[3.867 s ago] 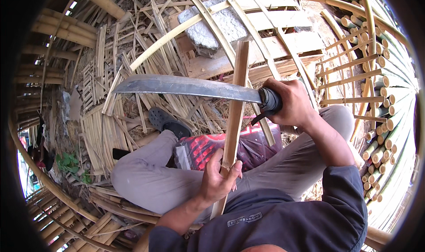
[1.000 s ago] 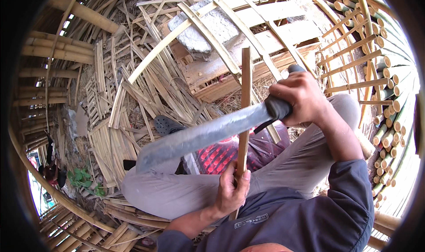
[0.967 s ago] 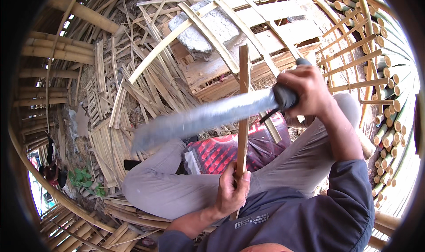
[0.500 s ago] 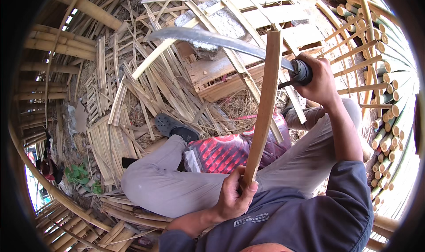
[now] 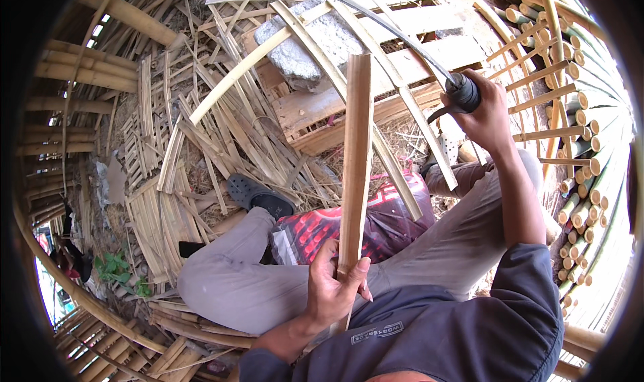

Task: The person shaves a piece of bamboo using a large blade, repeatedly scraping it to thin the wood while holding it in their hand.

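Note:
My left hand (image 5: 333, 284) is closed round the lower part of a split bamboo strip (image 5: 356, 154), which stands nearly upright over my lap. In my right hand (image 5: 488, 117) is the black handle of a long machete (image 5: 396, 29). Its narrow blade slants up and to the left, and its tip runs to the picture's upper edge. The blade is apart from the strip in my left hand. Below the strip, a red and dark plastic sack (image 5: 315, 231) lies across my legs.
A pale stone block (image 5: 308, 43) rests on a wooden pallet (image 5: 416, 63), with long bamboo strips (image 5: 396, 80) leaning across. Split bamboo pieces (image 5: 228, 120) cover the ground to the left. Cut bamboo poles (image 5: 583, 214) are stacked at right. A dark phone-like object (image 5: 191, 248) lies beside my left knee.
The bamboo strip has shifted left and become more upright. The machete has swung away from it, its blade now pointing further up. Both hands keep their grip.

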A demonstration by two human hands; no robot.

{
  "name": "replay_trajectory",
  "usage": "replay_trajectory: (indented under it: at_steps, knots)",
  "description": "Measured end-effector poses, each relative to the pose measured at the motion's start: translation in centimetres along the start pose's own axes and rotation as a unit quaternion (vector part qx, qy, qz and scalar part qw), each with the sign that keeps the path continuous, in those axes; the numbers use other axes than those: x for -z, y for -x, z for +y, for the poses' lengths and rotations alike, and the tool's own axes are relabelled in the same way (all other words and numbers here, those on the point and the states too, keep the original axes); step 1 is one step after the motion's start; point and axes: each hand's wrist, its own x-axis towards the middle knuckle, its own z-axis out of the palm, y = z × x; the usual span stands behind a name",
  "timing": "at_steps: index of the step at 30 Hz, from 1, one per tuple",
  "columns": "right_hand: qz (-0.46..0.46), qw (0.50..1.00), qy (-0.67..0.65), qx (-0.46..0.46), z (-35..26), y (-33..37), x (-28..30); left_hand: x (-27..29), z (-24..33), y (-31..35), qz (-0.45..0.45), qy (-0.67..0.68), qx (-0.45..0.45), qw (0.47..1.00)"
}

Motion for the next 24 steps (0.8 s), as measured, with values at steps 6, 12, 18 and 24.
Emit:
replay_trajectory:
  at_steps: [6,12,18,24]
  knots:
    - [-0.045,0.993,-0.067,0.081,-1.6,1.9,-1.0,0.0,0.4,-1.2,0.021,0.002,0.017,1.000]
    - [-0.177,0.972,-0.017,0.151,-4.4,3.8,-3.0,-0.2,-0.2,-1.4,0.023,-0.029,0.020,0.999]
    - [-0.218,0.960,-0.006,0.176,-5.3,4.4,-3.4,0.1,-0.5,-1.3,0.008,-0.062,0.028,0.998]
    - [-0.218,0.962,0.043,0.158,-4.8,4.4,-4.2,-0.3,-0.8,-1.2,0.032,-0.078,0.036,0.996]
